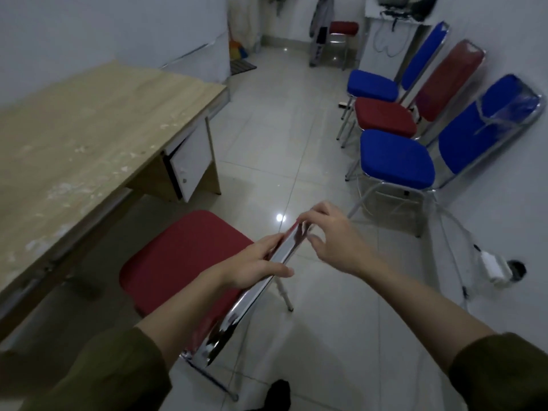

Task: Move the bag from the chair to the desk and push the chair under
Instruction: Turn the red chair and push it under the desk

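Observation:
A red padded chair with a chrome frame stands beside the wooden desk, its seat bare and facing the desk's opening. My left hand grips the top of the chair's backrest. My right hand sits at the far end of the same backrest top, fingers curled over its edge. No bag shows on the seat or on the part of the desk in view.
Three chairs line the right wall: blue, red, blue. A white drawer unit hangs under the desk's far end. Cables and a white adapter lie on the tiled floor at right. A red stool stands far back.

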A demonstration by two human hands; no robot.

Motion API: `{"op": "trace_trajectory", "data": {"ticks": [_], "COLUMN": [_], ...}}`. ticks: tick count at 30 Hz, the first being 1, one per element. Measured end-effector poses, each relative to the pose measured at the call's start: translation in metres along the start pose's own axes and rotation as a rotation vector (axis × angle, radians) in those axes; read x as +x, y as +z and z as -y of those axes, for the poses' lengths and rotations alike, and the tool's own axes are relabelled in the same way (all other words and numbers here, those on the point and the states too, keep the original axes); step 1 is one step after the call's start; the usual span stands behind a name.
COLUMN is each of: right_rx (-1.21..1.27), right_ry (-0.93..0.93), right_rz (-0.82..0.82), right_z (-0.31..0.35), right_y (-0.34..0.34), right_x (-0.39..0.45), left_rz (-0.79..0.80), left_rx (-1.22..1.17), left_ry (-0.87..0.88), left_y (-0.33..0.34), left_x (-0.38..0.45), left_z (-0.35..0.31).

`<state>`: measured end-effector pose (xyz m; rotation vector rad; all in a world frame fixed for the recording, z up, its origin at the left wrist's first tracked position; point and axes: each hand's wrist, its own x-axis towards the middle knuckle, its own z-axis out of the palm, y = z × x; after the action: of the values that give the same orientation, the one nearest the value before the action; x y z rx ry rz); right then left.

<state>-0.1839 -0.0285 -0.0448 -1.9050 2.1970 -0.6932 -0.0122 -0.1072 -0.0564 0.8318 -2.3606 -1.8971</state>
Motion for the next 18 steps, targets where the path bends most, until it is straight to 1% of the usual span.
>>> {"op": "trace_trajectory", "data": {"ticks": [3, 6, 10, 14, 18], "right_rx": [-0.026, 0.027, 0.146, 0.172, 0.163], "right_ry": [-0.171, -0.297, -0.340, -0.479, -0.585], "right_rz": [0.100, 0.139, 0.202, 0.266, 0.364], "right_z": [-0.018, -0.030, -0.052, -0.066, -0.076], "right_y": [0.001, 0.008, 0.012, 0.016, 0.015], "right_x": [0.014, 0.030, 0.051, 0.063, 0.084], "left_rz": [-0.017, -0.035, -0.143, -0.204, -0.344], "left_rx": [0.044, 0.042, 0.093, 0.111, -0.019], "left_ry": [-0.041, -0.093, -0.212, -0.392, -0.533], "left_y": [0.000, 0.002, 0.005, 0.005, 0.010], "left_x": [0.010, 0.011, 0.009, 0.006, 0.005], "left_z": [-0.007, -0.009, -0.009, -0.013, -0.011]}}
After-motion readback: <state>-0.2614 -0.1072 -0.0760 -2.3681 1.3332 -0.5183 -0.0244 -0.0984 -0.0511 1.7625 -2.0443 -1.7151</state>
